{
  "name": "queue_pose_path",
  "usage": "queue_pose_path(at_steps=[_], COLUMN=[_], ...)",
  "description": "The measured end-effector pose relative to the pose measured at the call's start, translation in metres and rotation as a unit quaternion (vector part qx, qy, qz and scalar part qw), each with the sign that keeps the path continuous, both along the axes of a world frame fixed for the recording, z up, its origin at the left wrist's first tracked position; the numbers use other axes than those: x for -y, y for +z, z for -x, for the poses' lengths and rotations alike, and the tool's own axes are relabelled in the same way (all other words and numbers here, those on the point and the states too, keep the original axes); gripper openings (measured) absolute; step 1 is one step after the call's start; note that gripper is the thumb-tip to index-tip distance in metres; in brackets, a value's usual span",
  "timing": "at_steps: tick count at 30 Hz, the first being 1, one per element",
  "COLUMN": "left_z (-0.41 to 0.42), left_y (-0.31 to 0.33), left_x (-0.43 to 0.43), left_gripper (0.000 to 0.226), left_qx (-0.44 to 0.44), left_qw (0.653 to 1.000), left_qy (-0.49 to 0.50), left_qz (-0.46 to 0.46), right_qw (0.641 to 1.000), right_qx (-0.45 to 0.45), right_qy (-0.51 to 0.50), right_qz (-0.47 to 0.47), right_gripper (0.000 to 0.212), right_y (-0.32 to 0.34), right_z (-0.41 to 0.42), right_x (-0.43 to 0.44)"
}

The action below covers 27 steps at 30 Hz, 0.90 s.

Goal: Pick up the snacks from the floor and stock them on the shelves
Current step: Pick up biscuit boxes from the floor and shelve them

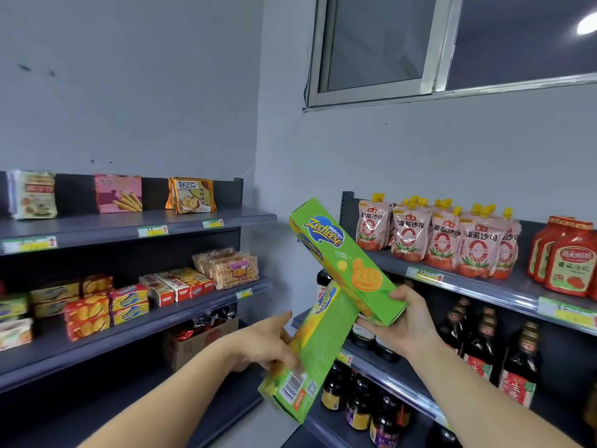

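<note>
I hold two long green Zecheese cracker boxes in the air in the corner between two shelf units. My right hand (399,326) grips the lower end of the upper box (342,257), which slants up to the left. My left hand (268,347) grips the second box (318,347) near its lower end, barcode side towards me; its top end is tucked under the upper box. The left shelf unit (206,307) carries biscuit and cracker packs on its top and middle boards.
The right shelf unit (478,286) holds pink tomato sauce pouches (442,240) and red jars (568,257) on top, with dark sauce bottles (484,347) below. A brown carton (206,341) of red packs sits on the left unit's lower board. A window is above.
</note>
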<state>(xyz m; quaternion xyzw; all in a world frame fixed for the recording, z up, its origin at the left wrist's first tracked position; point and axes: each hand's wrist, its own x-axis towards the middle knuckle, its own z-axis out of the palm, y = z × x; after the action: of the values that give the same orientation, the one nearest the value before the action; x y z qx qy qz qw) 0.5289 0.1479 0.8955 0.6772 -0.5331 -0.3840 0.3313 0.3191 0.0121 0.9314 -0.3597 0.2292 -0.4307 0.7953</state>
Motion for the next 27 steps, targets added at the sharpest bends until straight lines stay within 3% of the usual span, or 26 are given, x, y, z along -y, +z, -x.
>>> queue_pose_path(at_steps=[4,7,9,11,13,15,20,23,27], left_z=[0.019,0.026,0.030,0.029,0.020,0.010,-0.007,-0.020,-0.042], left_y=[-0.004,-0.007,-0.007,-0.007,-0.009,-0.012,-0.016,-0.021,-0.023], left_x=[-0.003,-0.003,-0.004,-0.005,-0.007,-0.013,-0.038,-0.060,-0.089], left_gripper=[0.070,0.077,0.067,0.051,0.048,0.046,0.040,0.035,0.055], left_qx=[-0.035,-0.080,-0.104,-0.121,-0.123,-0.162,-0.305,-0.319,-0.346], left_qw=[0.998,0.989,0.979,0.961,0.938,0.923,0.910,0.914,0.891], left_qy=[0.048,0.104,0.141,0.208,0.284,0.310,0.245,0.215,0.248], left_qz=[0.018,0.061,0.101,0.140,0.157,0.161,0.135,0.127,0.159], right_qw=[0.998,0.995,0.993,0.988,0.985,0.981,0.965,0.949,0.941], right_qx=[0.022,0.023,0.018,0.015,0.015,0.014,-0.027,-0.034,-0.040], right_qy=[0.058,0.095,0.119,0.151,0.172,0.193,0.258,0.314,0.333], right_qz=[0.002,0.007,0.002,0.003,-0.007,-0.008,0.021,0.025,0.033], right_gripper=[0.037,0.057,0.071,0.056,0.041,0.044,0.081,0.077,0.079], right_y=[0.003,0.001,0.000,-0.002,-0.004,-0.008,-0.017,-0.021,-0.018], right_z=[-0.023,-0.036,-0.043,-0.048,-0.053,-0.059,-0.082,-0.099,-0.130], right_x=[-0.007,-0.008,-0.008,-0.009,-0.010,-0.011,-0.017,-0.026,-0.046])
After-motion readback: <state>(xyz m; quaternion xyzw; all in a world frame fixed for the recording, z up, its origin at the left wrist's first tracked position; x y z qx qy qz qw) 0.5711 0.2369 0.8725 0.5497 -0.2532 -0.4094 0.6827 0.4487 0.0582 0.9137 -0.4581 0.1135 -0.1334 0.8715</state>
